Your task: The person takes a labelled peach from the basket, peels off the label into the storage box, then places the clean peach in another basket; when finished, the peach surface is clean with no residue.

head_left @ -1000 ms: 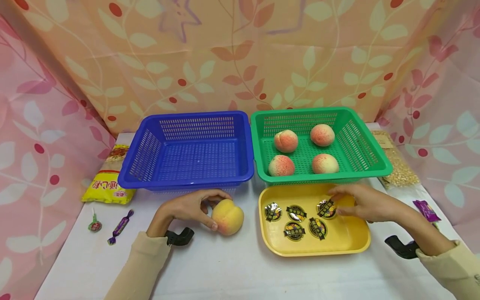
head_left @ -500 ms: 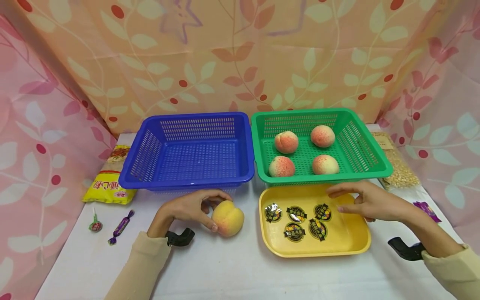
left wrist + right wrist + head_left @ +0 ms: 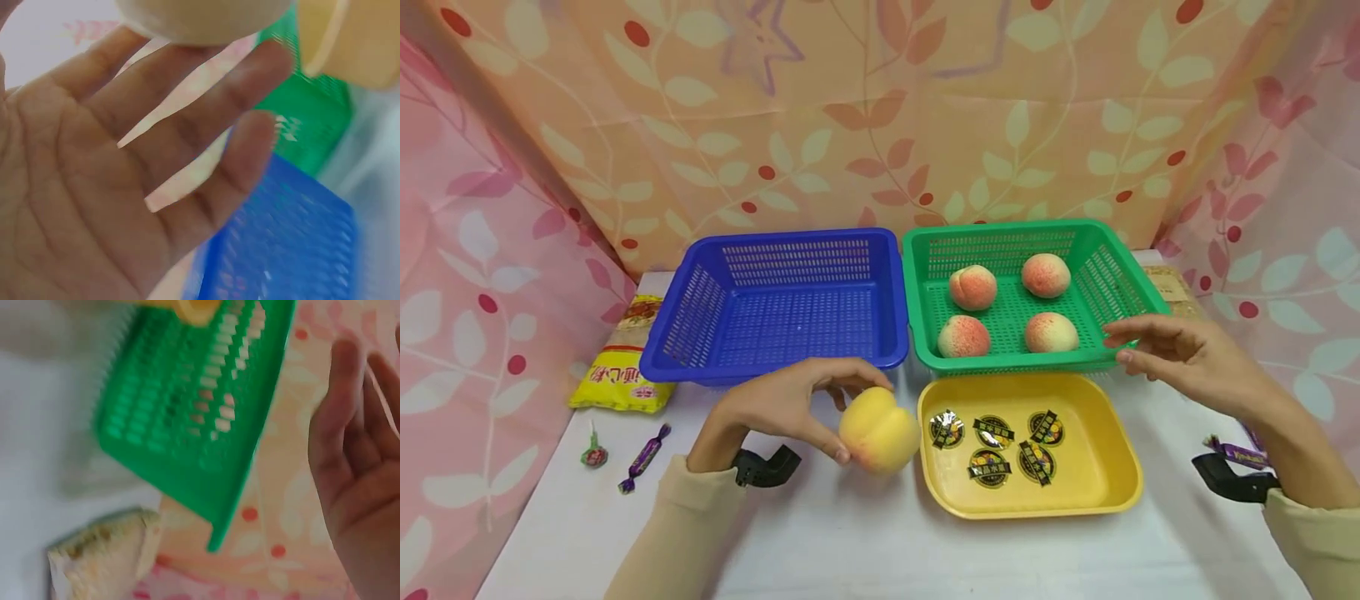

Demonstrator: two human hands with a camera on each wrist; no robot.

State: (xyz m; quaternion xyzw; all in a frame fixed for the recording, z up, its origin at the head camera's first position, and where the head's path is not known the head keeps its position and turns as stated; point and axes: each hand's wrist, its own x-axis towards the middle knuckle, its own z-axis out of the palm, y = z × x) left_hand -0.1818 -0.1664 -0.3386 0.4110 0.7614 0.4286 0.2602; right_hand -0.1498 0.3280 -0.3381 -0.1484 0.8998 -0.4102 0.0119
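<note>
My left hand grips a yellow peach with a reddish patch, thumb on the near side and fingers behind. The peach is just left of the yellow tray and looks lifted off the table. In the left wrist view only its pale underside shows above my fingers. Several black-and-gold round stickers lie in the tray. My right hand hovers over the front right corner of the green basket, fingers loosely bent, holding nothing I can see. Several pink-and-cream peaches sit in that basket.
A blue basket stands left of the green one. Further left are a yellow food bag, a lollipop and a purple-wrapped candy. At right are a grain bag and another purple-wrapped candy, partly hidden by my right arm.
My left hand has raised the yellow peach and moved it slightly right, towards the tray. My right hand has left the sticker tray, moving up and right to the green basket's corner.
</note>
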